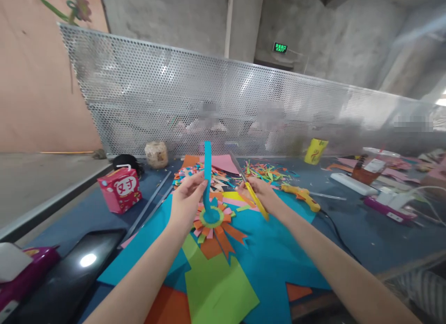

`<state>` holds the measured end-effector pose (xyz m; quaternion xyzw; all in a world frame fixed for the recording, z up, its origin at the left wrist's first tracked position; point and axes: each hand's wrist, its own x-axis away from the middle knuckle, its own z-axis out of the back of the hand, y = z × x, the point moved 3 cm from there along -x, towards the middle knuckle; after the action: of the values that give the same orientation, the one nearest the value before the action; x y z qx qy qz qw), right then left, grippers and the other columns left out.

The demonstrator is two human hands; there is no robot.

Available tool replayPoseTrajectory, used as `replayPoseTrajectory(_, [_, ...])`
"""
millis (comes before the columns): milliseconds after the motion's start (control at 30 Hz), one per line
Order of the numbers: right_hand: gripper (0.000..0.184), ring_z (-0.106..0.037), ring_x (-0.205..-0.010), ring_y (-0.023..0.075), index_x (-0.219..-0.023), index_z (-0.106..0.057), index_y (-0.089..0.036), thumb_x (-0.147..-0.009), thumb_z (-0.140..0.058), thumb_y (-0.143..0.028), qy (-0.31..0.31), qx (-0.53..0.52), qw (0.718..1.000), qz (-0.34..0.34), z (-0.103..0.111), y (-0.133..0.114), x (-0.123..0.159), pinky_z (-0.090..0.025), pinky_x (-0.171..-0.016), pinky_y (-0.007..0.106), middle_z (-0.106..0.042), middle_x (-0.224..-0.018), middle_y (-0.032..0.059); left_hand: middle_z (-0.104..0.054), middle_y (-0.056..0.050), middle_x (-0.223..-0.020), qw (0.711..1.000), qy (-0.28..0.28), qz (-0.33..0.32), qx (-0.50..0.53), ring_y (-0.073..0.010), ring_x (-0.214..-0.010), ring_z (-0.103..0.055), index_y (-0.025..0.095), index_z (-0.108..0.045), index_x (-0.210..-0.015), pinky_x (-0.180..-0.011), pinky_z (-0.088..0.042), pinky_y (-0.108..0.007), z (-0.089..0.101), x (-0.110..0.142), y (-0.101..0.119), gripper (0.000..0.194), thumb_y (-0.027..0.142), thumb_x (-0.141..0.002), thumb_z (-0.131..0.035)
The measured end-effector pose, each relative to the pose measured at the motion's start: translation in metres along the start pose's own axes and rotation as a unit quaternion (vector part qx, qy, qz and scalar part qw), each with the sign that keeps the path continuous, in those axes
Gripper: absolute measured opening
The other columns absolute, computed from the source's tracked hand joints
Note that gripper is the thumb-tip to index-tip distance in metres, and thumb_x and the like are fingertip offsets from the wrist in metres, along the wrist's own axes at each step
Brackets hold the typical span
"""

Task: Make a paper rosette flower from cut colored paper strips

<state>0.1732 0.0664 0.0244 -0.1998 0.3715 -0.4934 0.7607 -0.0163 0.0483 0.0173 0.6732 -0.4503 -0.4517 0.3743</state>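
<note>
A narrow blue strip (208, 159), paper or felt, is pinched upright between the fingers of my left hand (190, 194). My right hand (259, 194) grips a pair of scissors (256, 199) with yellow handles, blades pointing up and away, apart from the strip. Below and between the hands lies a rosette (211, 217) with a blue centre, a yellow-green ring and orange and pink petals with notched tails. It rests on large blue sheets (272, 249). A green sheet (219, 287) lies nearer to me, over orange pieces.
Heaps of coloured scraps (265, 171) lie beyond my hands. A yellow glue gun (301, 197) with a black cord sits at right, near a power strip (388, 208) and a drink cup (371, 166). At left are a pink carton (120, 189) and a black tablet (69, 277). A perforated metal screen (156, 91) stands behind.
</note>
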Motion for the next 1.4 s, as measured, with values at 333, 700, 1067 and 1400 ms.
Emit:
replayPoseTrajectory(333, [0.028, -0.037, -0.053, 0.0089, -0.063, -0.043, -0.018, -0.066, -0.058, -0.042, -0.048, 0.086, 0.995, -0.003, 0.01, 0.001, 0.015, -0.028, -0.047, 0.02, -0.041, -0.058, -0.0046, -0.068, -0.005, -0.078, 0.999, -0.008, -0.031, -0.032, -0.0163, -0.075, -0.063, 0.014, -0.062, -0.088, -0.072, -0.049, -0.028, 0.001, 0.001, 0.004, 0.036, 0.034, -0.058, -0.07])
replayPoseTrajectory(700, [0.027, -0.042, -0.056, 0.0114, -0.068, -0.052, -0.016, -0.07, -0.054, -0.043, -0.093, 0.14, 0.986, 0.001, 0.014, -0.008, 0.021, -0.03, -0.05, 0.022, -0.051, -0.062, 0.0002, -0.068, -0.003, -0.075, 0.988, -0.09, -0.001, -0.129, -0.0165, -0.074, -0.062, 0.016, -0.061, -0.097, -0.069, -0.048, -0.026, -0.004, 0.002, 0.004, 0.045, 0.036, -0.058, -0.069])
replayPoseTrajectory(1067, [0.033, -0.041, -0.052, 0.0109, -0.061, -0.053, -0.017, -0.066, -0.056, -0.05, -0.083, 0.146, 0.986, -0.003, 0.017, -0.005, 0.022, -0.029, -0.048, 0.022, -0.051, -0.059, 0.0003, -0.069, -0.002, -0.072, 0.986, -0.104, 0.011, -0.132, -0.0155, -0.072, -0.062, 0.016, -0.062, -0.094, -0.07, -0.048, -0.026, -0.004, 0.0, 0.001, 0.046, 0.035, -0.054, -0.073])
replayPoseTrajectory(1400, [0.044, -0.029, -0.041, 0.0062, -0.045, -0.034, -0.019, -0.06, -0.059, -0.051, -0.084, 0.15, 0.985, -0.016, 0.022, 0.0, 0.019, -0.017, -0.039, 0.021, -0.032, -0.044, -0.005, -0.069, -0.002, -0.074, 0.984, -0.106, 0.01, -0.144, -0.0159, -0.074, -0.063, 0.018, -0.062, -0.096, -0.071, -0.048, -0.026, -0.001, -0.003, 0.001, 0.045, 0.035, -0.056, -0.071])
